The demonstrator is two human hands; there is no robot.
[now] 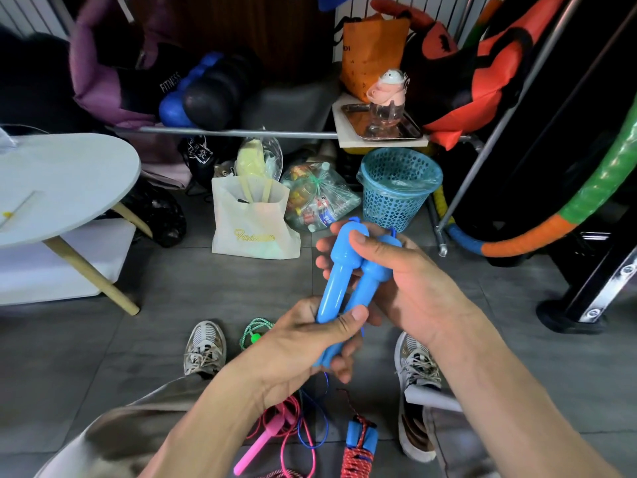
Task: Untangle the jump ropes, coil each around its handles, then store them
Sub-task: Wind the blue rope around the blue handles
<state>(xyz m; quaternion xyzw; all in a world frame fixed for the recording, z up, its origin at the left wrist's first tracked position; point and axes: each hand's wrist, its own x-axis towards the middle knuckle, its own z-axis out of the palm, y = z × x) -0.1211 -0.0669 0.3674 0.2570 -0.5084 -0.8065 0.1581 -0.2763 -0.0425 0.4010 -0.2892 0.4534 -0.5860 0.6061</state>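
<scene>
Two light blue jump rope handles (339,274) lie side by side, held up in front of me. My left hand (310,339) grips their lower ends. My right hand (393,270) holds their thick upper ends, thumb across the top. A thin blue cord (320,414) hangs from them to the floor. Below lie a pink handle with pink cord (260,443), a red rope wound on blue handles (360,450), and a green rope (255,331) beside my left shoe.
A white oval table (62,188) stands at left. Ahead on the floor sit a white tote bag (255,222), a clear bag of bottles (319,198) and a blue mesh bin (400,188). A metal rack (241,133) holds gym gear. A hoop (551,229) leans right.
</scene>
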